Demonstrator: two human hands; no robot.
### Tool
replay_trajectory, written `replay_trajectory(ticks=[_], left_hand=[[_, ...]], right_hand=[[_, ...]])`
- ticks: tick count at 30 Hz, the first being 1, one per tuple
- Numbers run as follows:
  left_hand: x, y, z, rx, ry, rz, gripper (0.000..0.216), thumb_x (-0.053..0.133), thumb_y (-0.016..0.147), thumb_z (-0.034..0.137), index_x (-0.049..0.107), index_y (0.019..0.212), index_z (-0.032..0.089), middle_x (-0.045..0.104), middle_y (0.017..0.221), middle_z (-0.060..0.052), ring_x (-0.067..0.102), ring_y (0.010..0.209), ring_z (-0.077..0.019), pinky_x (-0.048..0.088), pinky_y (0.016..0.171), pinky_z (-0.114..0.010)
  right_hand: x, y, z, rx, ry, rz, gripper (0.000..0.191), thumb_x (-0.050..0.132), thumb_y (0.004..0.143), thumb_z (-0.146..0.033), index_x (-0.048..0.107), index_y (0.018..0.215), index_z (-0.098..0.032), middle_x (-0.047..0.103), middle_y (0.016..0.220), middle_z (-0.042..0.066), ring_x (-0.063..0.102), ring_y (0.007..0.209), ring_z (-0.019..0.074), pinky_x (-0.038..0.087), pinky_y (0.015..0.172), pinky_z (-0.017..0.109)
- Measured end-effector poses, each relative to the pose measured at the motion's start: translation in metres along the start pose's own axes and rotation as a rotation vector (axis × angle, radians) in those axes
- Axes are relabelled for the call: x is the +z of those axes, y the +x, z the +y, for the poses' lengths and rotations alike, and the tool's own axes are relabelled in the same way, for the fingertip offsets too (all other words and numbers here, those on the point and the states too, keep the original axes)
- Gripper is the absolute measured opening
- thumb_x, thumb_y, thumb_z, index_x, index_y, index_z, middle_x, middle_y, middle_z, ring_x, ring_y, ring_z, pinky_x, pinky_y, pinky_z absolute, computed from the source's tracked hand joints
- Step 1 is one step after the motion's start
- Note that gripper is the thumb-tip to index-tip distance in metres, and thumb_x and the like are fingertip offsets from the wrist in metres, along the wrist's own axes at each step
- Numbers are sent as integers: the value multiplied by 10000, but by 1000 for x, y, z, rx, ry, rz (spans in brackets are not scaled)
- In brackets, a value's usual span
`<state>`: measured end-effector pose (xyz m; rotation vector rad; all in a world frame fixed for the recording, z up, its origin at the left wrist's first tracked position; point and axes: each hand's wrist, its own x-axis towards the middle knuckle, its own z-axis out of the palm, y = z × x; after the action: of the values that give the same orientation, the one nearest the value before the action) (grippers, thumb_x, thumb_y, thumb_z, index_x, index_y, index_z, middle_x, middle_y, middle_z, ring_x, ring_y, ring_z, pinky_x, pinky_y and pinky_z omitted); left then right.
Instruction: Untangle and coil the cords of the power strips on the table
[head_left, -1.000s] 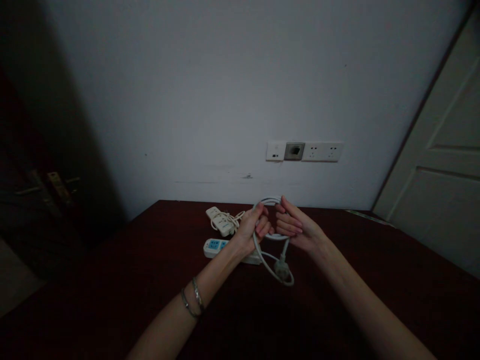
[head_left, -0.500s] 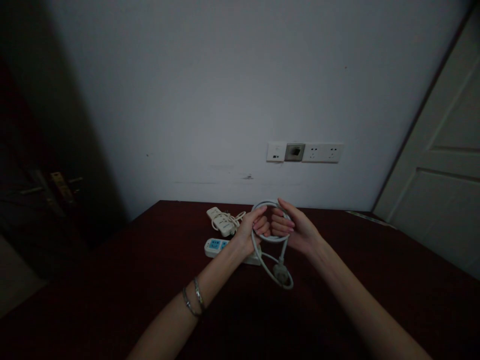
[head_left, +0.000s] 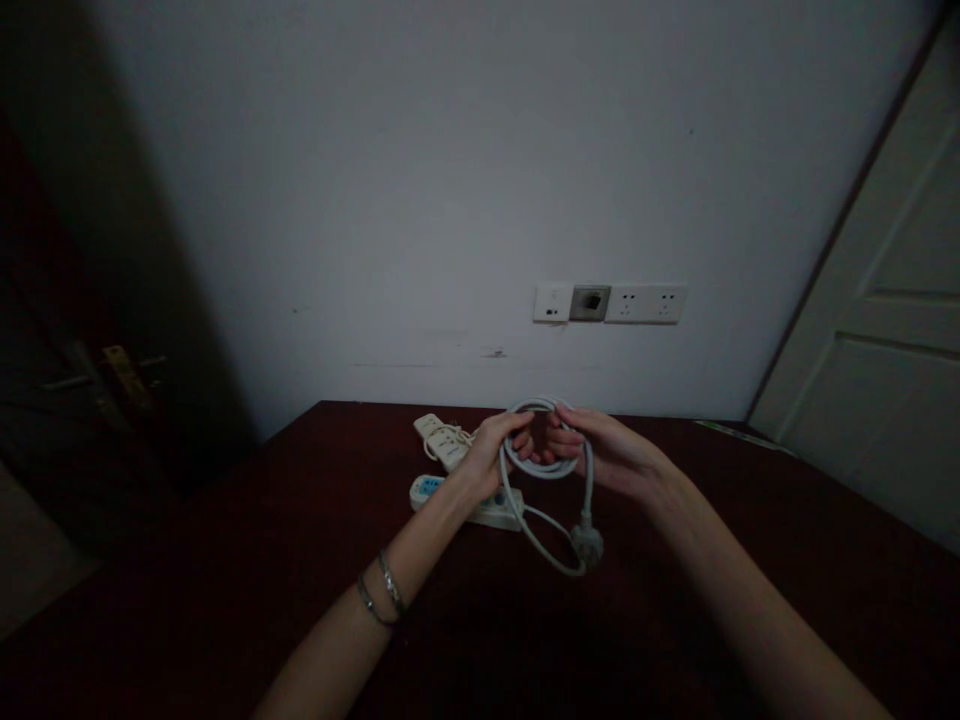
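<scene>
A white power cord is wound into a loose coil above the table. My left hand grips the coil's left side, fingers curled round the loops. On its right side my right hand is closed round the same loops. The cord's plug dangles below my right hand. A slack loop of cord runs beneath the coil to a white power strip with blue sockets, which lies on the table partly hidden behind my left hand and forearm.
A second white power strip, wrapped in its own thin cord, lies behind the first on the dark red table. Wall sockets are set in the wall beyond. A white door stands at the right.
The plug has swung to the right and now hangs from the coil's right side. My right hand has shifted its hold on the loops, its fingers more closed round them.
</scene>
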<state>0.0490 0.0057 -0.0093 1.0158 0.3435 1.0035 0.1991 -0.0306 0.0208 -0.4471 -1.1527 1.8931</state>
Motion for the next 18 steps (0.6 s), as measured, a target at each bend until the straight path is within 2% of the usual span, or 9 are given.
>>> replay_trajectory(ticks=[4,6,10,13,16,18], left_hand=[[7,-2,-6,39,113,39,247,692,675,289,586,801,104,586,647,-20,562,578,-108,444,582,-240],[9,-3,-9,9,139,6,322,684,691,335,586,901,112,621,751,-55,590,654,-141,460,614,-270],[4,-4,-20,-123,176,-191,465,652,708,464,554,1016,129,639,907,-118,617,737,-180,456,689,-325],[-1,-7,-37,-271,232,-340,540,681,664,497,560,1039,128,633,960,-131,610,823,-188,428,769,-339],[-2,-11,-57,-383,387,-445,446,709,658,425,601,983,140,641,947,-90,589,879,-169,407,787,-292],[-1,-13,-68,-382,448,-446,345,668,703,409,610,917,145,647,885,-62,586,859,-149,401,772,-262]], right_hand=[[1,-6,-13,-5,133,33,175,556,837,-233,516,690,-145,338,477,-87,353,431,36,480,712,248],[-1,-11,-22,-23,186,74,143,540,843,-210,519,718,-143,322,473,-94,349,422,33,489,722,246],[-11,-22,-37,-112,260,127,70,491,830,-123,502,762,-140,353,508,-82,395,443,45,504,717,275],[-18,-27,-45,-173,305,175,113,457,797,-57,464,741,-156,398,550,-58,447,488,66,507,713,292],[-28,-30,-51,-212,315,269,154,450,776,-38,433,707,-176,430,556,-41,486,529,89,509,681,291],[-36,-31,-54,-235,311,346,157,461,765,-43,438,700,-184,453,546,-39,504,547,99,513,683,292]])
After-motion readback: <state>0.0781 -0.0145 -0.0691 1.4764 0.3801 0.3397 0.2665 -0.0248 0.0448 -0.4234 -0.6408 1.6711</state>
